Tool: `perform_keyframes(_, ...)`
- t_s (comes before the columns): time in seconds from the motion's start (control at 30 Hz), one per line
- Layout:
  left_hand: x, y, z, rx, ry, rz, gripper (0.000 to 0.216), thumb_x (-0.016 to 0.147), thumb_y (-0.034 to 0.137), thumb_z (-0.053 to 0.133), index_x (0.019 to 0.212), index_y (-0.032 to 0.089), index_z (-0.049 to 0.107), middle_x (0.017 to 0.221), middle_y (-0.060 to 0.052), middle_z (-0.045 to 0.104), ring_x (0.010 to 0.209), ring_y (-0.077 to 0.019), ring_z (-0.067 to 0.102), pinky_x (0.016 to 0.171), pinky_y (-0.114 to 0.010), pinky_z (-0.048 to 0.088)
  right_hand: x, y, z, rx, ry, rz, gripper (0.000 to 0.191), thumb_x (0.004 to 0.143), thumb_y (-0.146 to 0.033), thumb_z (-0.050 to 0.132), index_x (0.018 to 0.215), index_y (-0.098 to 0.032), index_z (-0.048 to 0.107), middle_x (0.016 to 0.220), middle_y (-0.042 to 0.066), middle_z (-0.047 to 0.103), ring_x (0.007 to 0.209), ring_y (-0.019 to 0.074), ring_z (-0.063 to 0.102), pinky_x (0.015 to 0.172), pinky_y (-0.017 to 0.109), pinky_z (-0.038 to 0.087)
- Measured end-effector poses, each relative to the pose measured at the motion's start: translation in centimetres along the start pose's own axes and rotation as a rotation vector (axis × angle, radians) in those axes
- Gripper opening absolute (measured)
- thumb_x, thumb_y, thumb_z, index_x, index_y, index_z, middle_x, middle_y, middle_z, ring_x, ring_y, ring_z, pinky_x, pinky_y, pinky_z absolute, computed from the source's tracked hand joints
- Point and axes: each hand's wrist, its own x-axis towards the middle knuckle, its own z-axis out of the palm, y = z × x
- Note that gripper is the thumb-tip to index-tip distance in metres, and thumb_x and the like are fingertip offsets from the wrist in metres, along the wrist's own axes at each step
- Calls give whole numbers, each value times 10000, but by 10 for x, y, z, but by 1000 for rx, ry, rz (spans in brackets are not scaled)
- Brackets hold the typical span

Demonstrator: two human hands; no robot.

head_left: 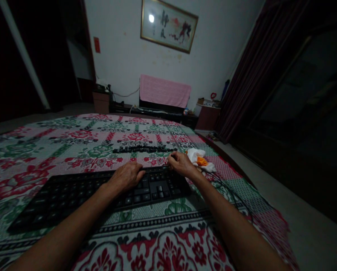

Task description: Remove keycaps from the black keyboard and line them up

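A black keyboard (72, 194) lies across a floral bedspread (72, 146) in front of me. My left hand (127, 177) rests palm down on the keys near the keyboard's right half, fingers curled. My right hand (179, 162) is at the keyboard's far right corner, fingers pinched together on something I cannot make out. A row of loose black keycaps (142, 149) lies on the bedspread just beyond the keyboard. A white and orange cloth (200, 160) sits right beside my right hand.
The bed's right edge drops to a grey floor (284, 195). A pink-covered unit (165, 91) and a small cabinet (208, 114) stand against the far wall under a framed picture (169, 25). A dark curtain (247, 71) hangs at right.
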Motion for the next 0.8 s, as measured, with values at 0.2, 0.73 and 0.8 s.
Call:
perform_keyframes(0.2,0,-1,1,-3,-3,-6,368,862,375,338,1026,153,582,1001,-128,624,973,-232,574,843,-335,428,5,8,-3,102,-29,175,209,772,-280,404,727,-146,557,605,22,636,550,115,565,485,188,364)
perform_keyframes(0.73,0,1,-1,-34,-6,-36,342,857,374,367,1005,168,597,1012,-115,629,991,-224,569,870,-334,413,-5,-17,-15,-178,-70,-110,225,769,-299,459,706,-144,609,530,1,551,501,97,465,492,213,281)
perform_keyframes(0.8,0,1,0,-16,1,-32,352,858,378,362,1015,164,594,1003,-117,630,978,-228,573,857,-336,419,-7,-25,-15,-245,-55,-154,225,778,-292,458,711,-144,614,523,7,539,513,105,465,509,223,272)
